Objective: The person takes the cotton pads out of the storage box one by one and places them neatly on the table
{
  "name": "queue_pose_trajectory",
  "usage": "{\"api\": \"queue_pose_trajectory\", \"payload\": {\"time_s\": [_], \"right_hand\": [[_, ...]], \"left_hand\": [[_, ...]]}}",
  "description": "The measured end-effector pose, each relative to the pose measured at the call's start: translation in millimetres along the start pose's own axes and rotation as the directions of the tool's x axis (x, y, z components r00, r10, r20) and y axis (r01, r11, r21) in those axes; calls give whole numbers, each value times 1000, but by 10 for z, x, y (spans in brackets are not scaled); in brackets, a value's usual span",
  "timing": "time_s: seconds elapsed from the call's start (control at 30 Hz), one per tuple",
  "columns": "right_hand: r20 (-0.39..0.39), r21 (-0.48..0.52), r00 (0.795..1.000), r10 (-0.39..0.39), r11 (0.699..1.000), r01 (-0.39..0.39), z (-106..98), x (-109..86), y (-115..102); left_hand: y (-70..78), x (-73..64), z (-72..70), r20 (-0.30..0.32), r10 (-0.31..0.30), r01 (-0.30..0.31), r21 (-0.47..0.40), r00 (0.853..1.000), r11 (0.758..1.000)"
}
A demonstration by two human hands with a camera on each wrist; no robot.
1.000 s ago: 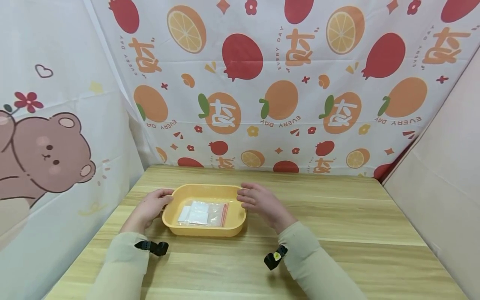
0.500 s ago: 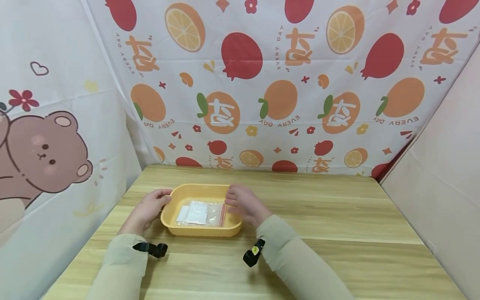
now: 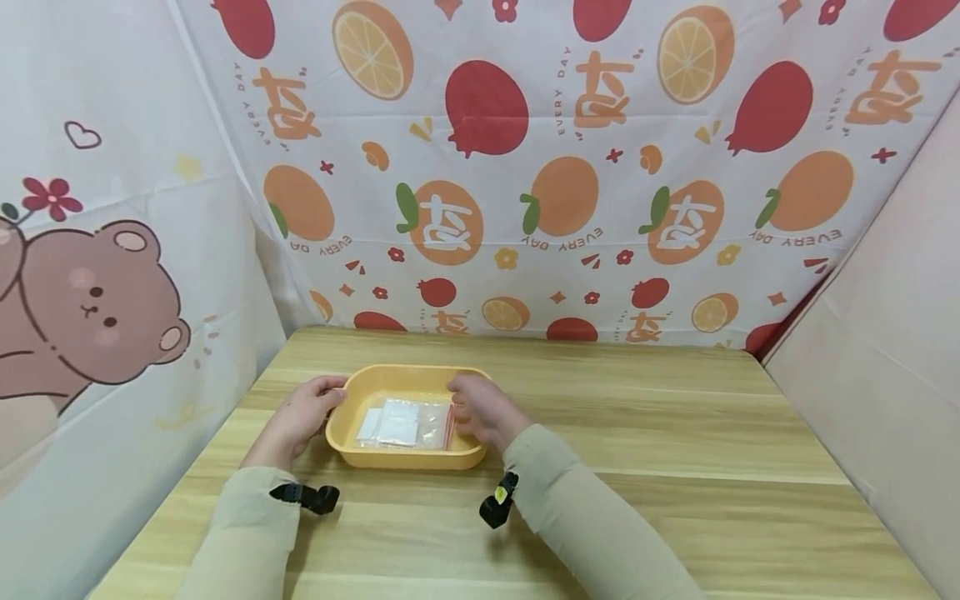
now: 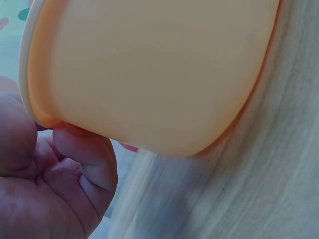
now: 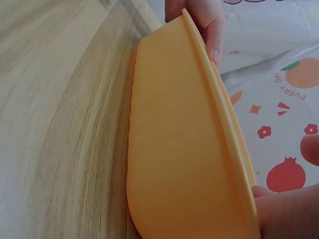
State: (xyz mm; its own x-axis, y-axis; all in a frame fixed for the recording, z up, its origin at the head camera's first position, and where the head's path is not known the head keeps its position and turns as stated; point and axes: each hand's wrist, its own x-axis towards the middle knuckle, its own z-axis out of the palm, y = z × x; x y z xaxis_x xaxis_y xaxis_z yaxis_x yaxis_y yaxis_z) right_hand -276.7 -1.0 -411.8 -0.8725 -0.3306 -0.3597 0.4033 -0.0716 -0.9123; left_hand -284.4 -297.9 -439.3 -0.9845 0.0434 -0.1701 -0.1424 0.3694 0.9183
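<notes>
A yellow plastic basin [image 3: 405,459] sits on the table. In it lies a clear zip-lock bag [image 3: 431,423] with a red seal strip, along with white flat pieces [image 3: 399,423]; whether these are inside the bag is hard to tell. My left hand [image 3: 300,412] grips the basin's left rim, and the left wrist view shows thumb and finger [image 4: 84,144] at that edge. Over the right end, my right hand [image 3: 487,408] reaches into the basin beside the red strip. Its thumb [image 5: 310,149] stands apart from the fingers in the right wrist view; the fingertips are hidden behind the wall.
The wooden table [image 3: 660,467] extends right of the basin and in front of it. A fruit-print cloth [image 3: 525,250] hangs behind, and a bear-print cloth [image 3: 112,308] on the left. A plain pale panel [image 3: 885,358] stands at the right.
My right hand has moved left from the basin's right rim to inside the basin, near the bag's red strip. My left hand keeps its grip, and the basin stays about where it was.
</notes>
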Motion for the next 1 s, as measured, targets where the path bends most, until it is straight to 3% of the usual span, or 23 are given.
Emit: {"api": "queue_pose_trajectory", "payload": {"time_s": [0.5,1.0], "right_hand": [[-64,3,998,10,1000,-10,47,91,44],[-62,-42,998,-4,999,1,75,62,27]], "left_hand": [[-6,14,-1,4,-1,1,-3,1000,1000],[-18,-8,20,2,12,-12,-12,1000,1000]]}}
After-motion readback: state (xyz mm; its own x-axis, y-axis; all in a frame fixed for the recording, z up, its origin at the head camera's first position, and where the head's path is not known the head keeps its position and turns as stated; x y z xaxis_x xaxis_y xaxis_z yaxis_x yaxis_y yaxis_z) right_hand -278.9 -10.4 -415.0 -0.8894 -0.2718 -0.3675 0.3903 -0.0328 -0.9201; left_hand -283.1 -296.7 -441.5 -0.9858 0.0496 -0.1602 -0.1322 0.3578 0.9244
